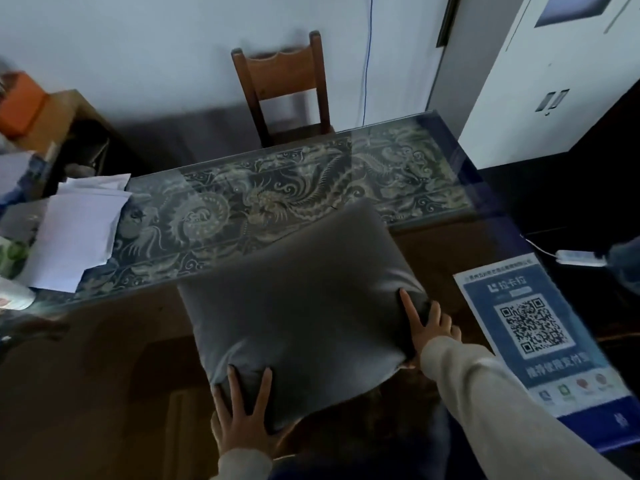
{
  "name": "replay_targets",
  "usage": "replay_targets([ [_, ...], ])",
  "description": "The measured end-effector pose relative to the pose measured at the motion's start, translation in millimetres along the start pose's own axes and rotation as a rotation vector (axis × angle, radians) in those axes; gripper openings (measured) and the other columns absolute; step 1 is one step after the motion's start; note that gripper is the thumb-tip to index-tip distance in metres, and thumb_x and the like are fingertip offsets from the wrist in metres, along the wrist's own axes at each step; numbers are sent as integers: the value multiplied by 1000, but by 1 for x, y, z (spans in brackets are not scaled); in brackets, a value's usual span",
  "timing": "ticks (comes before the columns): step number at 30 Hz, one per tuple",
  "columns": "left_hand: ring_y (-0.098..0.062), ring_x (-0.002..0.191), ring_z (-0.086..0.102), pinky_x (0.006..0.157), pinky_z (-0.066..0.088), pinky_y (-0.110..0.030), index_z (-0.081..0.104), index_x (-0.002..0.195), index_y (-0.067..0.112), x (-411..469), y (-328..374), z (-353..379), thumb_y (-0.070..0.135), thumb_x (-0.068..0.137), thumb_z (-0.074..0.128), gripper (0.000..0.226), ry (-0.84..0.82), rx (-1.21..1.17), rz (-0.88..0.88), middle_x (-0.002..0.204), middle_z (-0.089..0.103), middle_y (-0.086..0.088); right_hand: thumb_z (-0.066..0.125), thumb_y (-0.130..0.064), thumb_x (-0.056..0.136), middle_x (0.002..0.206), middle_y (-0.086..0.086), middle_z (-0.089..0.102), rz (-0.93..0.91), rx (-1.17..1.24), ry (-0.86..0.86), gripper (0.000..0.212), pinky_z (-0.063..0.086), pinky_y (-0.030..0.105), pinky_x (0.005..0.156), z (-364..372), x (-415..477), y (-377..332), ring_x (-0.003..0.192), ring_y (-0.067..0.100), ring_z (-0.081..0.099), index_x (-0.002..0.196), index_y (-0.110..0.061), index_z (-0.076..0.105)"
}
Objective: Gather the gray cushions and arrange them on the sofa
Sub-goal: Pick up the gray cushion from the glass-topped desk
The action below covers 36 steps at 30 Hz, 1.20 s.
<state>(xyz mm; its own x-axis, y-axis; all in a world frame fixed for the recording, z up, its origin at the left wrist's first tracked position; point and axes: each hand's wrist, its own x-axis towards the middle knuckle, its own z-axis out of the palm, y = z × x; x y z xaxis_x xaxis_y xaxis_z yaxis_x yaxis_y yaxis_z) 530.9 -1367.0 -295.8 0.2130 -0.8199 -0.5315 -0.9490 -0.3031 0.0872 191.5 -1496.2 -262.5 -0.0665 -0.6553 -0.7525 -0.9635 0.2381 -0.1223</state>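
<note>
Cream sleeves (pixel 485 393) (long, plain)

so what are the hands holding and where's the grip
The gray cushion: left hand on its near corner, right hand on its right edge.

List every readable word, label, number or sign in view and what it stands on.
"拉卡拉": beside a logo at the top of the blue-and-white QR-code payment sheet lying under the glass tabletop.
Top line, large line under the QR code, bottom icons: too blurred to read.
White papers, orange box: no legible text.
</note>
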Motion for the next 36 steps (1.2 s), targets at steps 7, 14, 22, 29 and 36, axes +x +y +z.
replay_targets([
  [7, -67, 131, 38, 85, 46, -78, 29, 153, 43, 26, 0, -8, 102, 64, 22, 107, 156, -110, 124, 159, 28, -25, 81, -54, 78, 167, 22, -19, 73, -109, 25, 143, 18, 55, 125, -5, 31, -22, 156, 43, 4, 145, -40, -45],
  [14, -61, 139, 27, 92, 43, -74, 18, 154, 52, 52, -7, 6, 91, 48, 57, 119, 190, -162, 113, 169, 14, -15, 81, -44, 82, 165, 20, 3, 37, -64, 145, 140, 31, 54, 120, -6, 33, -38, 150, 42, 23, 143, -51, -44],
  [22, -51, 138, 33, 96, 49, -65, 10, 154, 61, 27, -24, -9, 36, 63, 90, 123, 267, -135, 153, 170, 10, -6, 69, -28, 93, 151, 19, 31, 54, 0, 239, 117, 40, 49, 110, 25, -50, -33, 132, 36, 45, 153, -51, -30],
  [29, -43, 145, 28, 111, 41, -53, 5, 155, 52, -93, 22, 21, 44, 85, 73, 98, 285, 10, 478, 171, 7, -3, 60, -57, 95, 153, 20, 33, 247, 214, 382, 100, 34, 48, 114, 146, -204, 98, 137, 37, 43, 157, -52, -18],
  [36, -36, 147, 29, 113, 38, -52, 17, 158, 50, -246, 159, 115, 36, 91, 64, 82, 121, 128, 929, 171, 9, -1, 61, -56, 94, 153, 17, 34, 602, 501, 411, 99, 40, 50, 112, 303, -405, 281, 136, 37, 44, 159, -52, -13],
])
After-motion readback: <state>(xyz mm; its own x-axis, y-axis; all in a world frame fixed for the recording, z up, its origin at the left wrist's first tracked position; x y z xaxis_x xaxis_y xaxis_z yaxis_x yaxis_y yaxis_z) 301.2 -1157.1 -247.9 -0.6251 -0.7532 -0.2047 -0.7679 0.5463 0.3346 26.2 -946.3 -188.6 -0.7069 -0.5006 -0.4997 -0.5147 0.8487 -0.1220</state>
